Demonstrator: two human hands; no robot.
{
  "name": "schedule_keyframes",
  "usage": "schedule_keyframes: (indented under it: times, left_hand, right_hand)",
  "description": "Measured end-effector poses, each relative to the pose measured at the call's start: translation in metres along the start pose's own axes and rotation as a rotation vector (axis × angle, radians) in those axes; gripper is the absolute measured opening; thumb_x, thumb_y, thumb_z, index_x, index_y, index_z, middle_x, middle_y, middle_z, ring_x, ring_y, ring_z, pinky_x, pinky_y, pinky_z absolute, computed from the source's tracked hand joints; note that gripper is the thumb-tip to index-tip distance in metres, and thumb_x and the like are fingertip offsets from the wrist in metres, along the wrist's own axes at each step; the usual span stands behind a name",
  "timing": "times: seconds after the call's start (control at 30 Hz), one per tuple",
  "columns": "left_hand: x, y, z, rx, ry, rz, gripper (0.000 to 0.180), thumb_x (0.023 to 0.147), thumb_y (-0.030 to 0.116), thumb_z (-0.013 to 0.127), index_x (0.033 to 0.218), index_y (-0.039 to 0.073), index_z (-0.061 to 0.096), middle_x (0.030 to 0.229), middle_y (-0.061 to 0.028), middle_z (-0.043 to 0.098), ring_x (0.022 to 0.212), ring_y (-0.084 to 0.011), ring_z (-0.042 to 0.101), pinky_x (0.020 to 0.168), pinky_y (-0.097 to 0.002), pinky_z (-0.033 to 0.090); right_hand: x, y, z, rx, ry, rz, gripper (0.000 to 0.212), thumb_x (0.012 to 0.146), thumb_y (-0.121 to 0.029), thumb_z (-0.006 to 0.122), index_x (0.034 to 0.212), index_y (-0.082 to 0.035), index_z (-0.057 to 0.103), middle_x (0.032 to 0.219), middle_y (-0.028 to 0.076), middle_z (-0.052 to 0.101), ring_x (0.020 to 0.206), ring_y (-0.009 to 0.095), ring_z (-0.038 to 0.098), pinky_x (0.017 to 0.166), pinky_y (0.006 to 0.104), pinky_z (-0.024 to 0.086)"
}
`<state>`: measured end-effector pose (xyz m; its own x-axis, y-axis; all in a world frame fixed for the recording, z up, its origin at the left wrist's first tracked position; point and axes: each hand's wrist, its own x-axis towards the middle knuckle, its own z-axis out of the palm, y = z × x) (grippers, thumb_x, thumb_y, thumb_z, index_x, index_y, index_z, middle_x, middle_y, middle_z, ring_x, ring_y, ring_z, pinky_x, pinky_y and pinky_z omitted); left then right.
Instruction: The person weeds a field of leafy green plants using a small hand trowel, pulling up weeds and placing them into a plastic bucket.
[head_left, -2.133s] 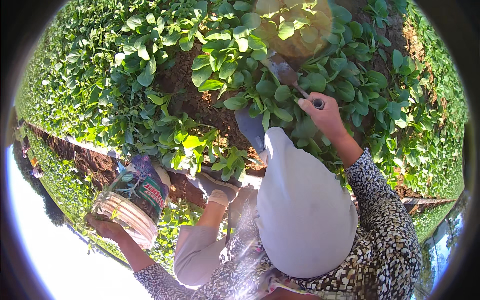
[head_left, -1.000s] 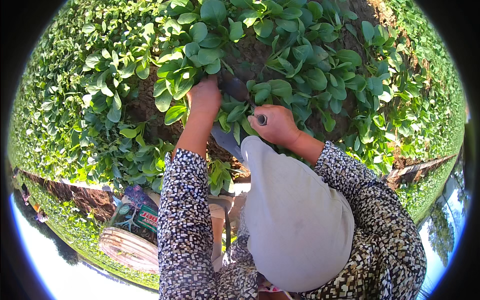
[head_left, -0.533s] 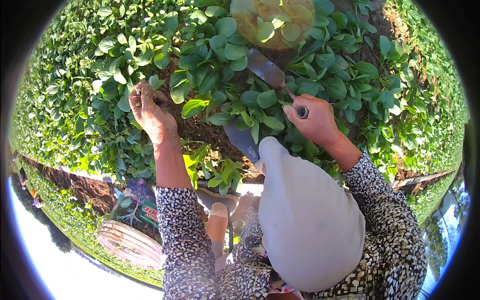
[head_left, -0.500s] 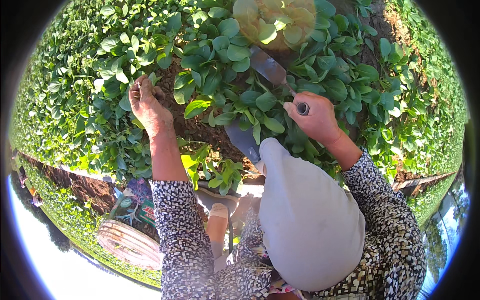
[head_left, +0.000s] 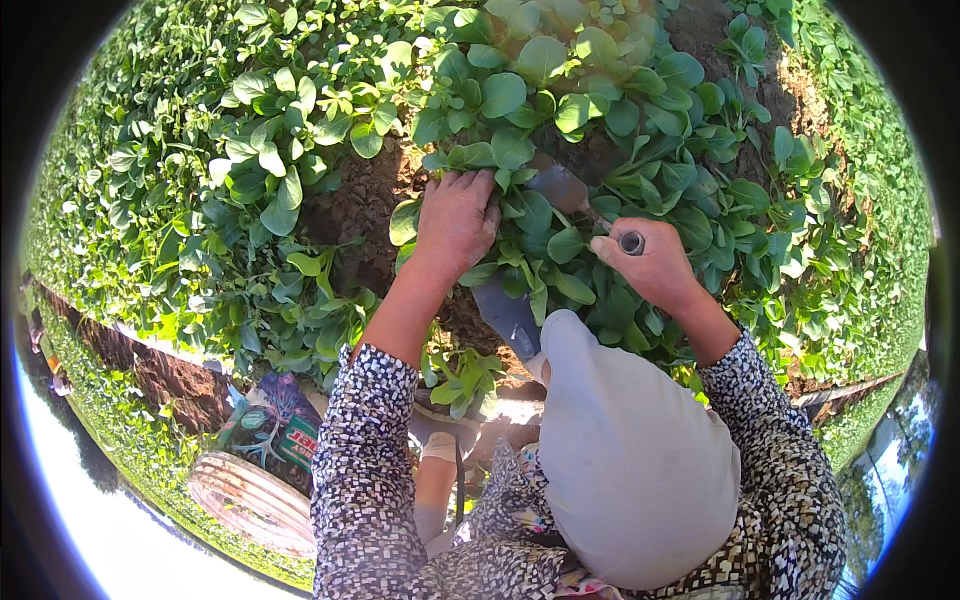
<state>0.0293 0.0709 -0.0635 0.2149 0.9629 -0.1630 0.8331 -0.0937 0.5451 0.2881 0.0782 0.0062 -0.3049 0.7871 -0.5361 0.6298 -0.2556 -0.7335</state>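
Observation:
My right hand (head_left: 652,262) is closed round the handle of a hand trowel (head_left: 560,187). The trowel's flat metal blade points up and left among the leaves, its tip partly covered. My left hand (head_left: 456,222) is at the left edge of the same clump of leafy greens (head_left: 535,215), back of the hand up. Its fingers are bent and close together, with their tips hidden under the leaves, so what they hold cannot be made out. The greens have broad, rounded, dark green leaves.
Bare brown soil (head_left: 365,215) shows left of my left hand. Low leafy plants (head_left: 190,200) cover the ground further left. A pale round-rimmed container (head_left: 250,500) lies at lower left beside a printed bag (head_left: 270,430). A light grey cap (head_left: 640,450) fills the lower middle.
My left hand has moved right, from the plants at left to the clump near the trowel. The right hand and trowel have shifted slightly right and down in the picture.

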Motion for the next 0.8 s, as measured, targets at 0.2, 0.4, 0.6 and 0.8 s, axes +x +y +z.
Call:
schedule_keyframes:
  times: [0.2, 0.4, 0.6, 0.8]
  left_hand:
    - [-0.023, 0.012, 0.012, 0.018, 0.123, 0.049, 0.040, 0.074, 0.001, 0.059, 0.113, 0.009, 0.062, 0.106, -0.0100, 0.061, 0.101, -0.0309, 0.053, 0.087, -0.0433, 0.042]
    - [-0.022, 0.003, 0.014, -0.081, 0.111, -0.008, 0.038, 0.071, 0.005, 0.063, 0.108, 0.009, 0.064, 0.103, -0.0101, 0.061, 0.100, -0.0311, 0.054, 0.087, -0.0411, 0.045]
    - [-0.029, 0.000, 0.013, -0.277, 0.243, -0.076, 0.031, 0.073, -0.001, 0.063, 0.104, 0.004, 0.063, 0.097, -0.0098, 0.063, 0.090, -0.0278, 0.060, 0.080, -0.0372, 0.049]
    - [-0.003, -0.033, -0.018, -1.409, 0.668, -0.592, 0.020, 0.090, 0.000, 0.051, 0.107, 0.001, 0.063, 0.091, -0.0074, 0.066, 0.078, -0.0125, 0.062, 0.075, -0.0267, 0.051]
  right_hand:
    - [0.021, -0.014, 0.001, 0.191, -0.018, 0.051, 0.031, 0.083, -0.022, 0.069, 0.067, -0.001, 0.054, 0.055, -0.001, 0.040, 0.054, 0.008, 0.034, 0.050, 0.0275, 0.031]
    - [0.036, -0.030, 0.005, 0.179, -0.051, 0.039, 0.033, 0.083, -0.023, 0.069, 0.066, 0.000, 0.052, 0.056, -0.001, 0.037, 0.054, 0.006, 0.035, 0.050, 0.0272, 0.031]
    - [0.053, -0.041, 0.012, -0.151, -0.112, -0.076, 0.033, 0.082, -0.027, 0.066, 0.066, -0.001, 0.054, 0.054, 0.006, 0.046, 0.049, 0.020, 0.042, 0.052, 0.0339, 0.036]
    - [0.072, -0.054, 0.004, -0.450, -0.220, -0.199, 0.028, 0.081, -0.028, 0.061, 0.066, -0.004, 0.057, 0.059, 0.012, 0.055, 0.057, 0.033, 0.053, 0.058, 0.0419, 0.042]
